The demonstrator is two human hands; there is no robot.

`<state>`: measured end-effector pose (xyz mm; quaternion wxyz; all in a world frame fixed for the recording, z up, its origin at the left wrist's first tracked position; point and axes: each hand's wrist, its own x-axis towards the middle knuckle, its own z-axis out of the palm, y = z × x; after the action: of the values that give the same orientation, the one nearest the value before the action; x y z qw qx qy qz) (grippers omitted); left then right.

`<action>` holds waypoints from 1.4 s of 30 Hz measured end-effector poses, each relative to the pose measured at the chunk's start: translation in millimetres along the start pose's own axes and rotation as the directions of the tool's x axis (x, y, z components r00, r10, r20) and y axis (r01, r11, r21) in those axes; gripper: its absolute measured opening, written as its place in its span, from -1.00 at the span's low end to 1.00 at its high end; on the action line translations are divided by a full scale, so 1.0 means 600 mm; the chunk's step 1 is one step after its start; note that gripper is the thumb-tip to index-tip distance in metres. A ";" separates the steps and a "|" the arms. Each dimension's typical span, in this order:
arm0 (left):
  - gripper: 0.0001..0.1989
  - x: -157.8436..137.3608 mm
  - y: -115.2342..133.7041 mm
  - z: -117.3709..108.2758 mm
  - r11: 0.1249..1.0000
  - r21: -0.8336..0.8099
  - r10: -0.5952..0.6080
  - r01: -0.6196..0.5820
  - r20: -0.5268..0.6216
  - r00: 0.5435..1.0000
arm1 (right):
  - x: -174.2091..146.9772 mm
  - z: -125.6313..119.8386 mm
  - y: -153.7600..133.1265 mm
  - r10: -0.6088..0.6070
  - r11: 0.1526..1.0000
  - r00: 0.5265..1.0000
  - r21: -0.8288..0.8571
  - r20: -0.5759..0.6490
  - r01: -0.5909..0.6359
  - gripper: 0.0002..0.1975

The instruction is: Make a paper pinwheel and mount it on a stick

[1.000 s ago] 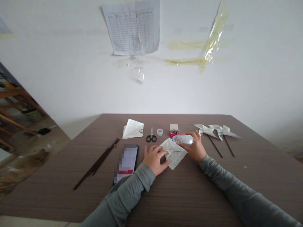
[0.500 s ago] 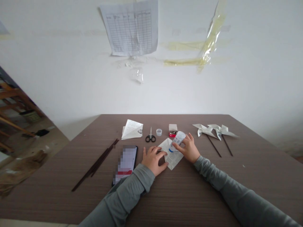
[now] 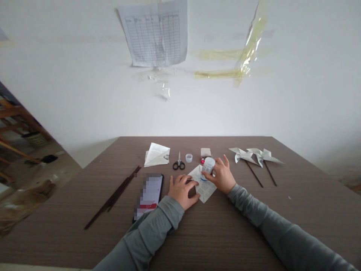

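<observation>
A printed paper square [image 3: 205, 191] with fold creases lies on the table. My left hand [image 3: 182, 191] rests at its left side, fingers spread, holding it down. Between the thumb and fingers of my right hand [image 3: 223, 177] is a white glue stick [image 3: 209, 165] with a blue rim, its lower end down at the paper. Its contact point is partly hidden by my fingers. Behind the paper are a clear cap [image 3: 188, 158], black-handled scissors [image 3: 178, 162] and a small red-and-white box [image 3: 205, 153] of small metallic pieces, partly covered by the glue stick.
Two paper pinwheels [image 3: 243, 155] on dark sticks lie to the right. Folded paper sheets [image 3: 156, 154] are at the back left. Several dark sticks [image 3: 115, 195] and a phone [image 3: 149, 195] lie left of my hands. The table [image 3: 225, 233] meets a white wall behind.
My right hand has shifted slightly left and tipped the glue stick more upright over the paper. My left hand stays in place on the paper.
</observation>
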<state>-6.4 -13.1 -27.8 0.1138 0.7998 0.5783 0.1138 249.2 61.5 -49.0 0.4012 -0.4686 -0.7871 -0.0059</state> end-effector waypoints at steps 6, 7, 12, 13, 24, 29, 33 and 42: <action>-0.49 0.000 0.002 -0.002 1.000 0.007 0.011 -0.010 -0.014 1.000 | 0.005 -0.006 -0.004 0.012 1.000 0.998 0.006 0.067 -0.012 -0.68; -0.49 -0.001 0.002 -0.003 1.000 0.011 0.007 -0.007 -0.009 1.000 | 0.006 -0.007 -0.005 0.018 1.000 0.997 0.001 0.070 -0.019 -0.69; -0.50 -0.002 0.005 -0.007 1.000 0.000 0.002 -0.002 -0.001 1.000 | 0.007 -0.010 -0.007 0.007 1.000 0.995 0.008 0.096 -0.008 -0.71; -0.50 -0.002 0.005 -0.007 1.000 -0.006 0.005 -0.005 -0.003 1.000 | 0.006 -0.011 -0.008 0.000 1.000 0.995 0.005 0.101 -0.001 -0.70; -0.49 -0.004 0.006 -0.011 1.000 -0.012 0.003 -0.003 0.001 1.000 | 0.002 -0.011 -0.003 -0.002 1.000 0.998 0.005 0.059 0.002 -0.63; -0.49 -0.005 0.007 -0.012 1.000 -0.015 0.014 -0.014 0.001 1.000 | 0.004 -0.027 0.009 0.060 0.998 0.998 0.035 -0.028 -0.059 -0.74; -0.51 -0.004 0.007 -0.015 1.000 -0.016 0.011 -0.011 -0.001 1.000 | 0.003 -0.037 0.013 0.093 0.993 0.993 0.080 -0.080 -0.086 -0.67; -0.55 -0.006 0.011 -0.023 1.000 -0.021 0.006 -0.006 0.004 1.000 | -0.003 -0.038 0.018 0.035 0.999 0.999 0.030 -0.012 -0.034 -0.55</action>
<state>-5.5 -17.7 -13.0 0.1231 0.8007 0.5742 0.1184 272.1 57.5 -39.1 0.4132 -0.4759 -0.7763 0.0100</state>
